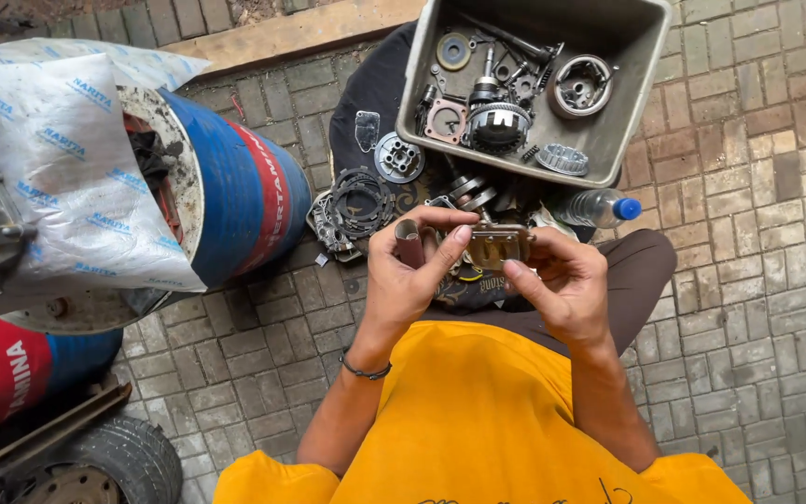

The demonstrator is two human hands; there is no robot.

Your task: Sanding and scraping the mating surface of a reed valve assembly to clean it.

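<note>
While both hands grip a brass plate, engine parts fill the tray.

1 head cam, looks steeply down, close over the hands, brick paving filling the background

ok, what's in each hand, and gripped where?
Left hand holds a rolled strip of sandpaper around its middle. Right hand pinches a small brass-coloured metal part by its edges.

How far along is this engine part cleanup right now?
Done: many stripped parts sit in the grey tray. In hand: the left hand holds a sandpaper roll, and the right hand holds a small metal part. Left: rings and gears lie loose on the cloth.
</note>
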